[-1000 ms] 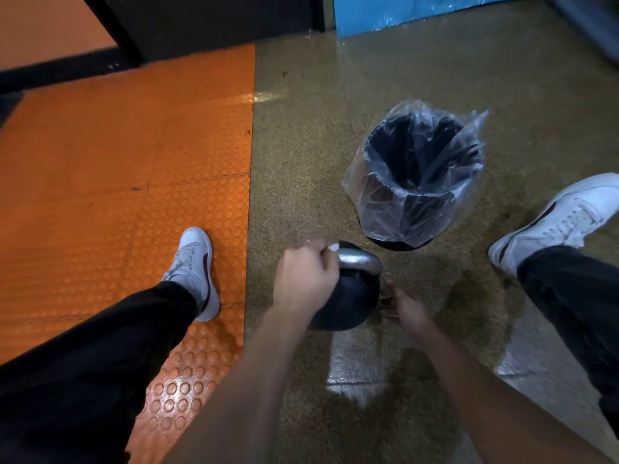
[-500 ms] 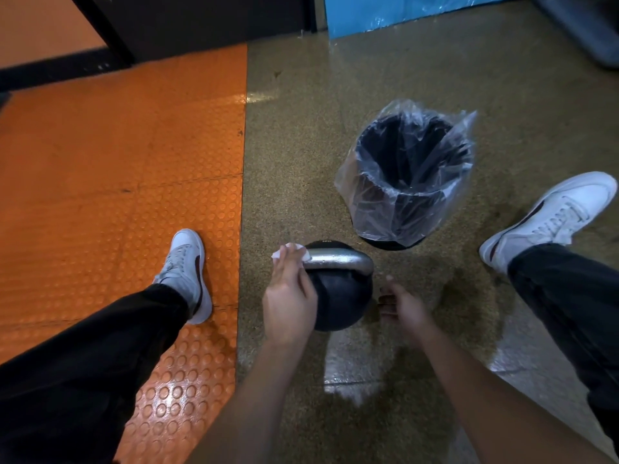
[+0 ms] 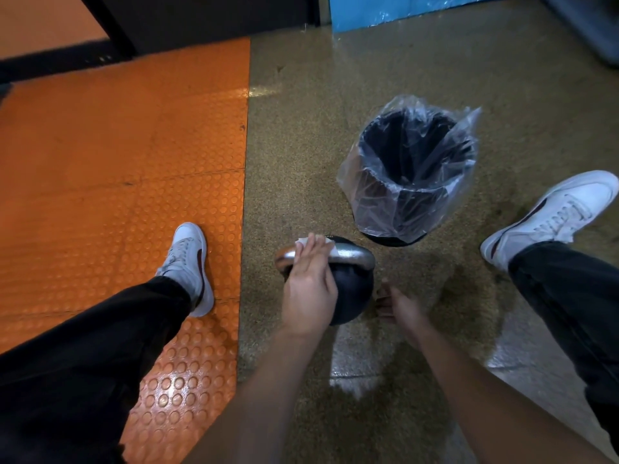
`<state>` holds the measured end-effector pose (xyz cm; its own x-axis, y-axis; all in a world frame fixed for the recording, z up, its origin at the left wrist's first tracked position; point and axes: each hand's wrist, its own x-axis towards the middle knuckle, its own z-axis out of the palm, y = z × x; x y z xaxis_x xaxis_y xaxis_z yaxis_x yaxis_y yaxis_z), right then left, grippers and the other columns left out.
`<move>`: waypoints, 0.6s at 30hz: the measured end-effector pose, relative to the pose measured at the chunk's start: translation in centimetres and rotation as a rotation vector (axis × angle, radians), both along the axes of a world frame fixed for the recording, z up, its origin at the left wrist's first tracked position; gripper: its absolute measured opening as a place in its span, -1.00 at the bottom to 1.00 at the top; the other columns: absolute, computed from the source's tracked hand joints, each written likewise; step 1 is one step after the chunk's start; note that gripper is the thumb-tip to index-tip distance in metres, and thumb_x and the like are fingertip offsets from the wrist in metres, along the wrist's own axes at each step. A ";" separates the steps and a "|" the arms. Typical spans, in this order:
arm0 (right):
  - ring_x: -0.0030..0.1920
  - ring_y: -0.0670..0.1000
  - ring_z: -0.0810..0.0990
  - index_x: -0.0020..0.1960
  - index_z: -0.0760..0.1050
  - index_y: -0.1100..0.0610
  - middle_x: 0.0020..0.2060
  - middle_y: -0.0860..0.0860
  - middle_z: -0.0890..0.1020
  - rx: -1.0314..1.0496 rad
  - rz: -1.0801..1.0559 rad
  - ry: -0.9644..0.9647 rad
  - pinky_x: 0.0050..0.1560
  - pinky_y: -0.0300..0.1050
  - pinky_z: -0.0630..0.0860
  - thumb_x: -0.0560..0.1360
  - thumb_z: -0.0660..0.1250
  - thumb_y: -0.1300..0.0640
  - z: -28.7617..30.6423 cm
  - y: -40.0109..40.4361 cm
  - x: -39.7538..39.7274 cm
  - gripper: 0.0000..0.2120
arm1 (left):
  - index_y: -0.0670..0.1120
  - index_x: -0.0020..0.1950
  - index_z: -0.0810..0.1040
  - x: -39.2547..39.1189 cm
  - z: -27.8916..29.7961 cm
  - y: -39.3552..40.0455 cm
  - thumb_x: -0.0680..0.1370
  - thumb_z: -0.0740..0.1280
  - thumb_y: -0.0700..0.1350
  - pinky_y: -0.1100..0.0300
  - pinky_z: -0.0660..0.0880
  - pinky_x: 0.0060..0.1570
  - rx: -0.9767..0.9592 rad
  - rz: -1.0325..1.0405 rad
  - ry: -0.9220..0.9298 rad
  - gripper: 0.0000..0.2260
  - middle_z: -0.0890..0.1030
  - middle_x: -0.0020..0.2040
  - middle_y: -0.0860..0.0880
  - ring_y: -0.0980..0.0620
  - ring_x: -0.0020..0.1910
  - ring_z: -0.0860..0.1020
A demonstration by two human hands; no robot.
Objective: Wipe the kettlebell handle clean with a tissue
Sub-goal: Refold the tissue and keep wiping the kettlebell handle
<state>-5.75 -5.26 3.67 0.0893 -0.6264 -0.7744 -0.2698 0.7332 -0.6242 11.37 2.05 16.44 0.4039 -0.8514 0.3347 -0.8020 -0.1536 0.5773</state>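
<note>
Kettlebell [image 3: 351,293], round, black and matte, stands on the speckled floor [image 3: 301,162] between the feet, just in front of a black bin [image 3: 415,182] lined with crinkled clear plastic. Its curved metal handle [image 3: 351,254] is silvery and shiny. The left hand [image 3: 310,289] lies flat with straight fingers, pressing a white tissue [image 3: 301,242] onto the handle. The right hand [image 3: 397,308] rests against the ball's side, fingers loosely curled. Orange studded matting [image 3: 117,195] lies to the left. Small lettering on the ball is unreadable.

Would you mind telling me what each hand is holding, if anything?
The left hand presses a tissue flat on the kettlebell handle; the right hand's hold cannot be told.
</note>
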 end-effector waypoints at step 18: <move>-0.02 0.15 0.69 0.09 0.65 0.06 -0.04 0.11 0.72 -0.032 -0.020 -0.022 0.15 0.16 0.59 0.49 0.28 -0.33 0.3 -0.2 -0.2 -0.51 | -0.22 0.37 0.54 2.2 -0.8 0.1 0.52 0.29 -0.45 0.01 0.30 0.48 0.033 0.096 0.005 -0.57 0.52 0.39 -0.15 -0.06 0.46 0.41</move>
<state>-5.99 -5.48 3.97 0.0934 -0.6526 -0.7519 -0.2407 0.7180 -0.6531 13.54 2.16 15.64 0.4859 -0.8193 0.3044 -0.7796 -0.2488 0.5747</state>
